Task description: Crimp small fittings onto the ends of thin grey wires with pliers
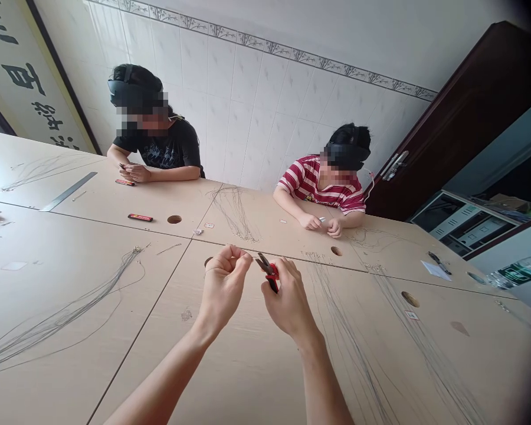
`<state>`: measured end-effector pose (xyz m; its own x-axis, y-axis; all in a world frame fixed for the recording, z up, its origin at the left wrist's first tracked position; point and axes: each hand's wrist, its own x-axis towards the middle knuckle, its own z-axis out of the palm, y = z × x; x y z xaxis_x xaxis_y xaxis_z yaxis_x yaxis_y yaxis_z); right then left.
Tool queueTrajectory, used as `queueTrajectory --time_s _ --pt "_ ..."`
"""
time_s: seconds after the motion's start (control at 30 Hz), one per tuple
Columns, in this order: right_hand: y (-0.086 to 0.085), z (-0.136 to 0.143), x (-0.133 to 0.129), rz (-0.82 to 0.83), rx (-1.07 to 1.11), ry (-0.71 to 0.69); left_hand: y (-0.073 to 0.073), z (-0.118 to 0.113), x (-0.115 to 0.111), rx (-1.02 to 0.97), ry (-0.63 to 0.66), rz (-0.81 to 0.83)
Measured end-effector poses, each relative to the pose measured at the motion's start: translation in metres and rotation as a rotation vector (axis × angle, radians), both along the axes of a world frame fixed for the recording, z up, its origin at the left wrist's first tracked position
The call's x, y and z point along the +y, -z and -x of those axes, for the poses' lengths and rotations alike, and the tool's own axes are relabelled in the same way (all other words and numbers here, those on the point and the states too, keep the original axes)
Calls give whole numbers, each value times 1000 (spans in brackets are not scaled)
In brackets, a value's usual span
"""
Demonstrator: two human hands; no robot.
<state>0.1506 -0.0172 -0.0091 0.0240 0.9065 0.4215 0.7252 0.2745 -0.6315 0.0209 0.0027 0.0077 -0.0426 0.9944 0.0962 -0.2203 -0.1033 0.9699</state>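
Observation:
My left hand (223, 280) is closed in a pinch near the middle of the view, with a very fine thread or wire faintly visible at its fingers. To its right, my right hand (287, 298) is wrapped round a pair of pliers (271, 275) with red and black handles. The pliers' jaws point up and left, slightly parted, close beside my left fingertips. What sits between the fingertips and the jaws is too small to make out.
Bundles of thin wires lie on the table (159, 366) at left (115, 280) and right (349, 330). Two people sit across it, their hands on small items. A steel ruler (71, 190), a red-black cutter (140, 218), cable holes and a plastic bottle (524, 271) are farther out.

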Motion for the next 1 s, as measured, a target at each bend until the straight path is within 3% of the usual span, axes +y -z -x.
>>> queueTrajectory --time_s 0.7,1.0 --pt "3 5 1 -4 -48 62 6 -9 -4 89 -19 -83" --pt "5 11 0 -29 -54 122 6 -13 -5 127 -132 -93"
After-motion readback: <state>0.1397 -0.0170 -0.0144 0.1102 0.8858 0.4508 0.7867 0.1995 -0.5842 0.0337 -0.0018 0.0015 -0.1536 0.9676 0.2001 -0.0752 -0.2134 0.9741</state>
